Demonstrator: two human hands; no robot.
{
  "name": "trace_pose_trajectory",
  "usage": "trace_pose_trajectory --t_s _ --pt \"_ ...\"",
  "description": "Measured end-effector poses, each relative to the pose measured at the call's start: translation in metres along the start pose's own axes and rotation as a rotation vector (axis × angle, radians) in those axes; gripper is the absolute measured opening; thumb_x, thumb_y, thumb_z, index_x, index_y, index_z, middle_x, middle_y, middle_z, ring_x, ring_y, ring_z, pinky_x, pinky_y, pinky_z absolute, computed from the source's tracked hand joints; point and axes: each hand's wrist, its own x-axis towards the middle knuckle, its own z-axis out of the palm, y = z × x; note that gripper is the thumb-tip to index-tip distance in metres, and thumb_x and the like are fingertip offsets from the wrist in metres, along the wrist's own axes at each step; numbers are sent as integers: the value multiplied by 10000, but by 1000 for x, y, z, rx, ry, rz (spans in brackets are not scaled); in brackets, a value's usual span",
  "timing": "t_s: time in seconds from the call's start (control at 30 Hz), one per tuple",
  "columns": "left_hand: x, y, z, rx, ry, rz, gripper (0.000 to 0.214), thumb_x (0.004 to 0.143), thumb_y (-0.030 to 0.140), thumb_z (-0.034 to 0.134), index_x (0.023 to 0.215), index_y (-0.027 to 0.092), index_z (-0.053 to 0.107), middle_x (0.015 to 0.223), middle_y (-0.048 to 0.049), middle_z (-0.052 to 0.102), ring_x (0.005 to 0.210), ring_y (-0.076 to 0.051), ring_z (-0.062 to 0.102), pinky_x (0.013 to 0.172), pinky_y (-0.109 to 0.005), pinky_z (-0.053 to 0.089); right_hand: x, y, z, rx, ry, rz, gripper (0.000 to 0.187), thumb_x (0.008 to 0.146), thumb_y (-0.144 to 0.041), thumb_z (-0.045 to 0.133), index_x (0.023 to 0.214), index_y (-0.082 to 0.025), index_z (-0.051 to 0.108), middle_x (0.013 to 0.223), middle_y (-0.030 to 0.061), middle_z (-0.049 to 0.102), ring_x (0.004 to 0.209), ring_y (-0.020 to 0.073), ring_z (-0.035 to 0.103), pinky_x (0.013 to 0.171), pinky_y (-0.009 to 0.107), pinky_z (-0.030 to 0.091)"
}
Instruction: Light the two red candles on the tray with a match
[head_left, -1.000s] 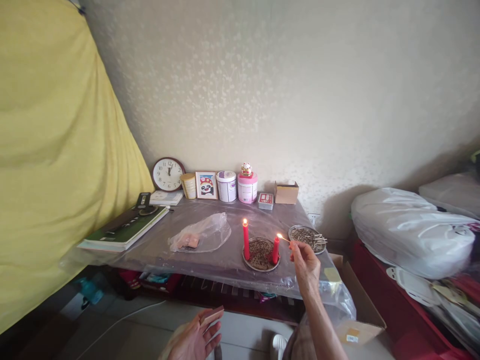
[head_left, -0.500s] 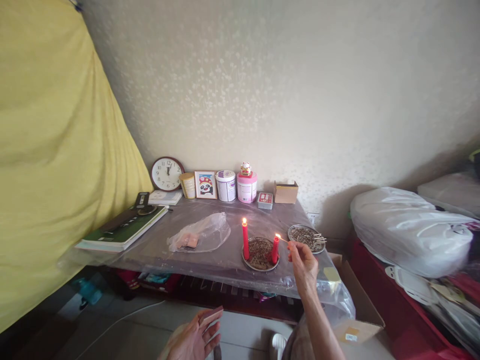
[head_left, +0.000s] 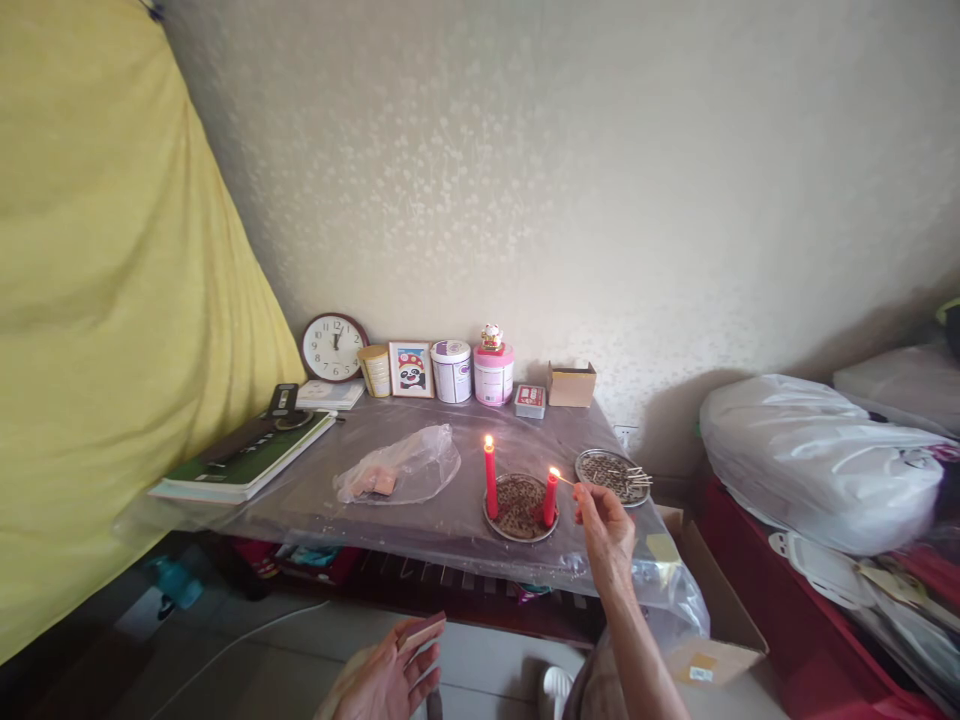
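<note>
Between the thumb and fingers of my right hand (head_left: 606,520) is a thin matchstick (head_left: 568,482). Its tip meets the flame at the top of the short red candle (head_left: 550,502). To the left a taller red candle (head_left: 491,485) burns upright. Both stand on a round metal plate (head_left: 517,538) with a dark speckled surface. Low in front of the table, my left hand (head_left: 394,675) holds a matchbox (head_left: 421,630) against its thumb, palm turned up and the other fingers loosely curled.
Several used matchsticks lie on a second plate (head_left: 611,478) at the right. A clear plastic bag (head_left: 420,465) rests left of the candles on the plastic-covered table (head_left: 300,515). Along the wall are a clock (head_left: 334,348), tins (head_left: 452,372) and a small carton (head_left: 572,385). A green book (head_left: 247,455) lies left.
My right hand has shifted very slightly left with the matchstick, its tip staying at the short candle's top. My left hand and the candles look unchanged.
</note>
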Motion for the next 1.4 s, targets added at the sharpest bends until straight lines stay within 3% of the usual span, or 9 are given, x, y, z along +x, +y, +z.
trace_pose_trajectory --t_s 0.77,0.87,0.97,1.07,1.17,1.27,1.4 --pt "0 0 -7 -16 -33 -5 384 800 361 730 1147 196 730 1260 -111 734 1034 -223 705 935 -339 544 4 -22 -8 112 -22 56 353 698 -535 736 707 -188 674 631 -9 614 557 128 494 561 265 426" --pt "0 1 -8 -18 -17 -20 375 797 371 732 1135 207 738 1252 -102 739 1038 -229 701 945 -345 537 12 -45 -20 277 -64 107 355 661 -511 799 660 -181 668 610 -23 584 534 94 475 531 222 419" --pt "0 2 -7 -4 -5 -26 371 792 376 734 1126 214 744 1253 -100 740 1050 -242 693 955 -359 526 22 -78 -41 606 -116 183 370 580 -444 887 633 -184 628 628 -47 549 503 53 410 458 166 364" --pt "0 1 -7 16 14 -26 384 776 390 743 1119 218 747 1255 -101 739 1050 -252 688 952 -373 520 33 -94 -61 743 -200 165 376 604 -440 880 652 -200 594 625 -76 475 474 36 307 425 141 312" --pt "2 0 -9 30 48 -24 387 778 407 737 1121 228 745 1261 -101 736 1044 -251 687 947 -381 519 45 -79 -72 451 -173 104 408 605 -532 843 631 -208 597 613 -57 479 487 59 327 428 175 312" --pt "3 0 -13 28 46 -32 382 765 401 751 1106 230 751 1253 -103 741 1027 -246 693 939 -376 529 55 -56 -78 163 -64 50 397 525 -485 889 599 -195 630 607 -16 533 538 101 417 439 211 319" --pt "4 2 -14 39 56 -45 387 753 392 763 1101 222 756 1252 -111 740 1029 -254 695 944 -376 536 63 -53 -89 269 -65 24 429 642 -617 767 672 -227 591 659 -27 522 528 95 391 467 216 354"
